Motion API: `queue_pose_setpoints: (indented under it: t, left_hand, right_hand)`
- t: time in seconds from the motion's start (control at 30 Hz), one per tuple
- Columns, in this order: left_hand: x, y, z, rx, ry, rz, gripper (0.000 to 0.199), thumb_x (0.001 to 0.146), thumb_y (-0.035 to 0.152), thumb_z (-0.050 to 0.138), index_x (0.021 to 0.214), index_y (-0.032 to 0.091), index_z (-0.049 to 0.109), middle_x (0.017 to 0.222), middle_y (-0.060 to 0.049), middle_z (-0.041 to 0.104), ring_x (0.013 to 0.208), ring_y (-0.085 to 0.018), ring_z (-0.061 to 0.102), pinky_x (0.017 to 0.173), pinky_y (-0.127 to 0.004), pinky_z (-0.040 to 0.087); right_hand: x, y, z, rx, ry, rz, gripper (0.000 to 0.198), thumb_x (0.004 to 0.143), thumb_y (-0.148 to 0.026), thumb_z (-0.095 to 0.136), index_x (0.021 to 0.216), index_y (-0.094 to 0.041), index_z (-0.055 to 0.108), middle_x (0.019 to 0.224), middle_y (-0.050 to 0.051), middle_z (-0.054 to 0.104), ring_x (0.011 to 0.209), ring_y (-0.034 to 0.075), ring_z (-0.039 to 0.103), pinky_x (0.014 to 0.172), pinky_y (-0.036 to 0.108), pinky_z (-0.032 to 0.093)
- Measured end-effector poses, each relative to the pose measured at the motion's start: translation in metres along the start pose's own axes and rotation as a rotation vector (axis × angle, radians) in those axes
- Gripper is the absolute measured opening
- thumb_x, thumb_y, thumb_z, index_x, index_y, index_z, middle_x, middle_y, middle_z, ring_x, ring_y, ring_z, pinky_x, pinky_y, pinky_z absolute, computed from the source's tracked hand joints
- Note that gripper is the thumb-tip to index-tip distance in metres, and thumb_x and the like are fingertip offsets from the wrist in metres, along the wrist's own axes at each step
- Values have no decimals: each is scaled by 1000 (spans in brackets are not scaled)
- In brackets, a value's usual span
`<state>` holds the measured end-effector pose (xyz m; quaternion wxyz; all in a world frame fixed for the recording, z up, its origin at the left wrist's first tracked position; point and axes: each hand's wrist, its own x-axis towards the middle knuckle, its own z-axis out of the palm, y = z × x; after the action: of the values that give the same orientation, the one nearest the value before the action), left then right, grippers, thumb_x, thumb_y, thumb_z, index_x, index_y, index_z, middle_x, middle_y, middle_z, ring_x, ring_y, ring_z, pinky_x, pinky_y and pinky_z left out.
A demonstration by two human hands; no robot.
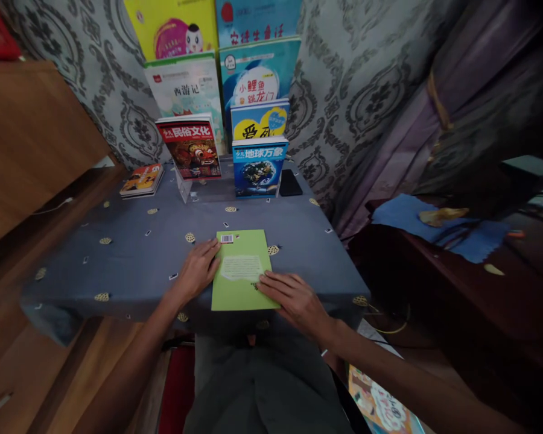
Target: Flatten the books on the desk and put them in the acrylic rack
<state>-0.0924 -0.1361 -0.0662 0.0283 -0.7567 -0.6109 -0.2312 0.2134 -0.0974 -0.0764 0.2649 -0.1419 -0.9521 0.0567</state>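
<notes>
A light green book (242,295) lies back cover up at the front edge of the table, its barcode at the far left corner. My left hand (200,268) rests on the cloth against the book's left edge, fingers stretched forward and touching its far left side. Flat across the lower right of the cover lie the fingers of my right hand (296,295), its palm beyond the book's right edge. Neither hand is lifting the book.
A red book (192,150) and a blue earth book (259,172) stand on display racks, with taller books behind. Small books (142,181) are stacked at the back left. A black phone (290,182) lies behind the blue book. A blue cloth (400,220) covers part of the dark right-hand surface.
</notes>
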Motion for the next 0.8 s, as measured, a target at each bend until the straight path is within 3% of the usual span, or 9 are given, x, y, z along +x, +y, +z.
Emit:
queue_pose_setpoints:
  t: [0.23, 0.37, 0.47, 0.6, 0.7, 0.8]
  left_hand:
    - [-30, -2, -21, -138, -89, 96, 57, 95, 8, 38, 149, 24, 46, 152, -10, 52, 141, -23, 47, 115, -49, 44]
    - [-36, 5, -33, -253, -138, 28, 59, 96, 16, 46, 153, 30, 38, 158, -7, 44, 146, -22, 41, 118, -48, 40]
    - [-28, 15, -41, -415, -119, -40, 46, 98, 23, 47, 144, 28, 53, 147, -8, 57, 136, -24, 52, 113, -46, 44]
    - [-8, 23, -48, -571, -61, -171, 29, 98, 35, 51, 113, 21, 72, 112, -8, 73, 106, -24, 66, 96, -39, 53]
    - [9, 26, -45, -684, -31, -275, 32, 95, 45, 55, 94, 17, 72, 89, -4, 72, 83, -19, 65, 78, -30, 55]
    - [25, 30, -33, -880, 10, -346, 38, 89, 54, 59, 93, 16, 65, 78, -1, 67, 66, -14, 61, 59, -23, 52]
  right_hand:
    - [13, 5, -18, 181, 108, -215, 32, 100, -15, 50, 128, -16, 64, 110, 9, 78, 107, 21, 71, 88, 38, 62]
    - [33, -1, -39, 359, 225, -196, 26, 103, -30, 52, 117, -15, 67, 96, 9, 78, 88, 18, 72, 76, 33, 62]
    - [49, -5, -59, 445, 251, -21, 25, 100, -39, 58, 103, -18, 72, 84, 5, 76, 76, 16, 70, 67, 28, 57]
    - [72, 5, -83, 525, 304, 302, 24, 94, -40, 66, 82, -20, 73, 70, -1, 70, 63, 14, 65, 57, 24, 50]
    - [95, 27, -86, 664, 400, 405, 18, 91, -37, 67, 91, -20, 72, 74, -1, 71, 64, 13, 63, 57, 24, 49]
    - [118, 58, -75, 801, 487, 452, 34, 86, -38, 69, 114, -19, 64, 76, -1, 70, 60, 12, 59, 55, 24, 48]
